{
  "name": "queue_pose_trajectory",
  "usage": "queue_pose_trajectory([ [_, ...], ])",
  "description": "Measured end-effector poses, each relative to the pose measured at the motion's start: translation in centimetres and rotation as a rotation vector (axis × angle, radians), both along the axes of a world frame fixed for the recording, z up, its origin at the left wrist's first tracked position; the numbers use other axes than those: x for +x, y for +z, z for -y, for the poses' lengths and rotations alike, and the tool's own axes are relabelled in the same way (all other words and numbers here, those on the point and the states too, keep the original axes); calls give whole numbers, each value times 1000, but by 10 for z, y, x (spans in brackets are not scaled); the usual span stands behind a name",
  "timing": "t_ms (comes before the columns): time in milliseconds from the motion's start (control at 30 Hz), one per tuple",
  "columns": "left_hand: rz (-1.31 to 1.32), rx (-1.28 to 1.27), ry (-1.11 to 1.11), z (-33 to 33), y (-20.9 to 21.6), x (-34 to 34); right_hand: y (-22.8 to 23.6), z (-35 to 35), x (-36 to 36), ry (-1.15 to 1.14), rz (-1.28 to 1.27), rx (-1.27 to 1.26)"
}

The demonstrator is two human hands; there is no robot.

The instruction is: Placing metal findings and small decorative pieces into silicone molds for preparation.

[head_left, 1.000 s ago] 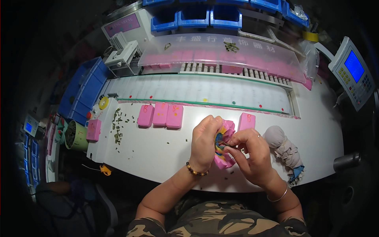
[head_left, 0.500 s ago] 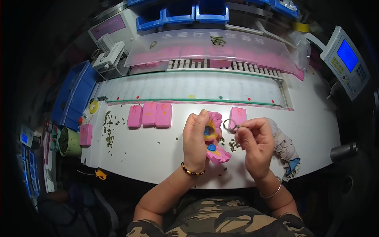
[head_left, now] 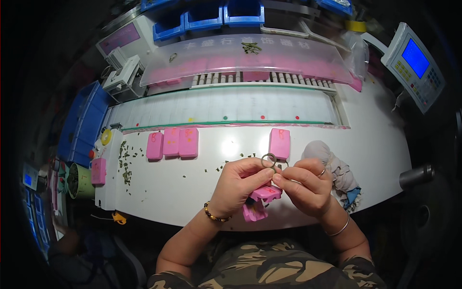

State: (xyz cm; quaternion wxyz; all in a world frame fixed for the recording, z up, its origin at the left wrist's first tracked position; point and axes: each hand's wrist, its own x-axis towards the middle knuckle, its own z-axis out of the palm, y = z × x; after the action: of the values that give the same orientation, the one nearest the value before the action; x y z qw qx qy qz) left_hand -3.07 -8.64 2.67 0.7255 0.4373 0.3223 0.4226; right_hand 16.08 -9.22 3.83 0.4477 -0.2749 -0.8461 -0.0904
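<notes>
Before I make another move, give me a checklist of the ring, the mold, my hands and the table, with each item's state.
1. Ring kept off the table: ok, it is raised at the fingertips of both hands.
2. Ring gripped by one hand alone: cannot tell; the fingertips of the left hand and right hand meet just below it.
3. Pink mold in the left hand: ok, its flaps hang below the fingers.
4. Inside of the mold fully visible: not ok, mostly hidden.
5. Table free of scraps: not ok, they lie strewn at the left and behind the hands.
6. Right hand clear of the cloth: cannot tell, they overlap in view.
</notes>
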Motion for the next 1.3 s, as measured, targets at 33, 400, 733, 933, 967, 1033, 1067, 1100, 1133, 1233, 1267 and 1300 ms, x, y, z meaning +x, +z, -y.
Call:
queue_pose_trajectory([
  [33, 1, -3, -5, 0, 0, -1, -1, 0, 1, 8, 0, 5],
  [400, -149, 65, -8, 0, 3, 3, 3, 1, 5, 12, -15, -138],
  [733, -281, 734, 266, -2, -10, 11, -16, -8, 23, 522, -1032, -1904],
  [933, -290, 579, 271, -11, -14, 15, 0, -3, 20, 112, -651, -1347],
  [967, -281, 590, 263, -12, -14, 16, 0, -2, 17, 152, -675, -1372],
  [1033, -317, 592, 204, -14, -12, 19, 0, -3, 18, 192, -705, -1493],
  [1067, -303, 605, 192, -15, -13, 20, -2, -4, 20, 197, -724, -1587],
  [1100, -273, 574, 194, -17, -13, 20, 0, -6, 23, 188, -727, -1568],
  [1133, -244, 541, 195, -18, -14, 21, 2, -9, 26, 180, -680, -1605],
  [1233, -240, 349, 77, -19, -17, 16, 11, -31, 46, 199, -424, -1632],
  [1267, -257, 182, -26, -20, -16, 14, 19, -45, 57, 234, -210, -1629],
  [1300, -290, 167, -73, -20, -10, 11, 40, -62, 65, 97, -93, -1723],
])
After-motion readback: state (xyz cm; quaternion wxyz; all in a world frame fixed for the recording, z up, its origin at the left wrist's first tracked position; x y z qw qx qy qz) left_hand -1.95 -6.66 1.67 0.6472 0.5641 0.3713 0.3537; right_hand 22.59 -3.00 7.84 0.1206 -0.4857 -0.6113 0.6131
